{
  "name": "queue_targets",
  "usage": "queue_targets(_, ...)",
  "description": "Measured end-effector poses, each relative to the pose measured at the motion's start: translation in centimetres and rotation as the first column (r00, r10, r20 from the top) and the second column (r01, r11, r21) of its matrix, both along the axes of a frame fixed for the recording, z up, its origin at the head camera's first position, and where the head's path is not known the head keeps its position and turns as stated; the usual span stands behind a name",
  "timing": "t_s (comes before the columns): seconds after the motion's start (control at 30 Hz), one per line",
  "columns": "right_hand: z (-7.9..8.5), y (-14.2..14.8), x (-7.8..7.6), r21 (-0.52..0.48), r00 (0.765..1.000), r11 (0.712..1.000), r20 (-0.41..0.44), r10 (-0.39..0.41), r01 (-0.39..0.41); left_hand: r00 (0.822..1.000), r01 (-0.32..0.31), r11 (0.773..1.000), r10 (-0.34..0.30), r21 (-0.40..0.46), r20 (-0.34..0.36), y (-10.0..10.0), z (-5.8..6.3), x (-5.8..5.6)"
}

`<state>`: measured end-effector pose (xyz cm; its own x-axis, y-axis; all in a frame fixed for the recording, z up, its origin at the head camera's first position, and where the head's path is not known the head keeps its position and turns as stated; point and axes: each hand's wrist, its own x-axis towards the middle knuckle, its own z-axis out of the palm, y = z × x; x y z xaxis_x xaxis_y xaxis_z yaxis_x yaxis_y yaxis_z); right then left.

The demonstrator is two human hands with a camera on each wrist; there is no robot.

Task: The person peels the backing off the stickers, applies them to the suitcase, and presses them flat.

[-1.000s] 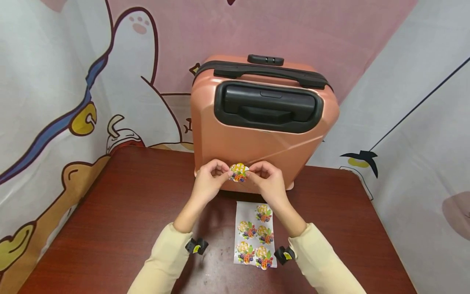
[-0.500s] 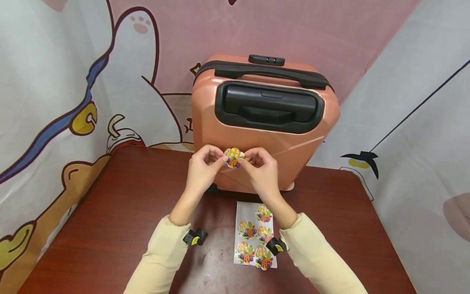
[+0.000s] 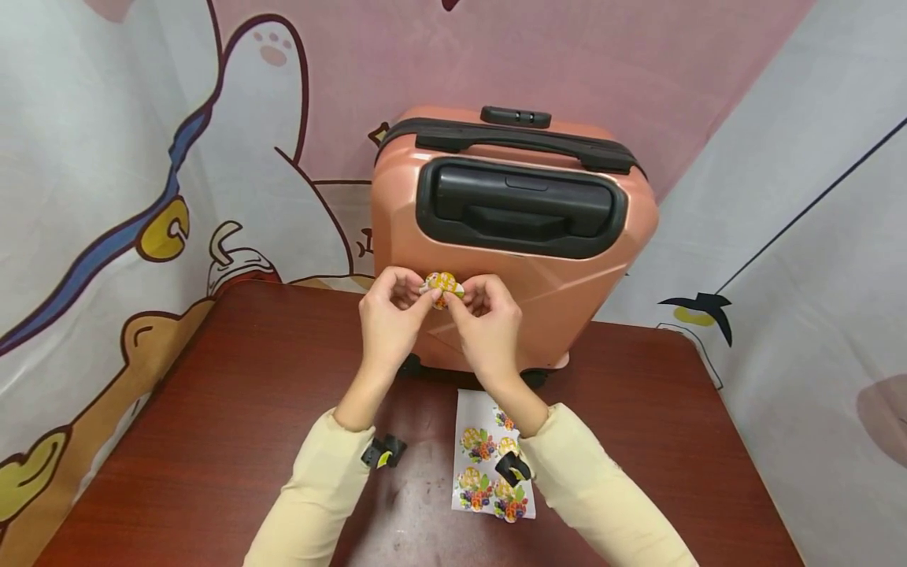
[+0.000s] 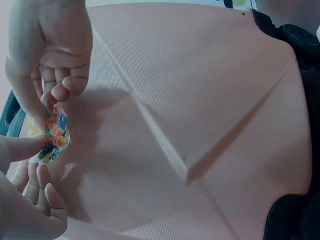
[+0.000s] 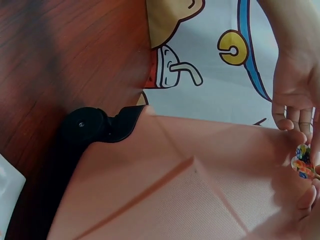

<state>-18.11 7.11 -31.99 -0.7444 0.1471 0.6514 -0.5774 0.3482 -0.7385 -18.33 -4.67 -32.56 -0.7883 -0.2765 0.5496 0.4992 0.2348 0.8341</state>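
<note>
A fruit-patterned sticker (image 3: 445, 285), with a scalloped outline and yellow top, is stretched between both hands just in front of the coral suitcase (image 3: 560, 303). My left hand (image 3: 386, 323) pinches its left edge between thumb and forefinger; my right hand (image 3: 490, 331) pinches the right edge the same way. In the left wrist view, the sticker (image 4: 58, 132) hovers near the suitcase's textured face, and the hands' shadows fall on that shell. Whether it touches the shell, I cannot tell. Part of the sticker (image 5: 302, 162) also shows at the right edge of the right wrist view.
On the brown table (image 3: 269, 394), a white sticker sheet (image 3: 471, 405) with several fruit stickers lies below the right forearm, which partly covers it. The suitcase stands upright at the table's back, its wheel (image 5: 85, 125) on the tabletop. A cartoon-printed cloth (image 3: 340, 94) hangs behind.
Both hands have moved up and slightly left along the suitcase front, carrying the sticker. The right forearm now covers more of the sheet. The suitcase has stayed in place.
</note>
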Motion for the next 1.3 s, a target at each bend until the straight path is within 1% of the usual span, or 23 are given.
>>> queue_targets(0.17, 0.3, -0.8, -0.2, 0.021, 0.997, 0.999, -0.063, -0.038, 0.039, 0.998, -0.04, 0.999, 0.04, 0.0, -0.05, -0.1, 0.2, -0.1)
queue_targets(0.33, 0.4, -1.2, -0.5, 0.042, 0.993, 0.996, -0.094, -0.07, 0.074, 0.995, -0.06, 0.998, 0.06, 0.004, -0.085, -0.3, 0.4, -0.2)
queue_targets(0.67, 1.0, -2.0, -0.8, 0.065, 0.983, 0.988, -0.131, -0.129, 0.139, 0.989, -0.095, 0.995, 0.097, 0.029, -0.11, -0.4, 0.6, -0.5)
queue_targets(1.0, 1.2, -2.8, -1.1, 0.075, 0.98, 0.986, -0.143, -0.138, 0.15, 0.98, -0.146, 0.988, 0.152, 0.059, -0.125, -0.5, 1.0, -0.7)
queue_targets(1.3, 1.4, -3.3, -1.4, 0.1, 0.972, 0.98, -0.182, -0.15, 0.17, 0.969, -0.183, 0.982, 0.187, 0.042, -0.163, -0.8, 0.8, -1.0)
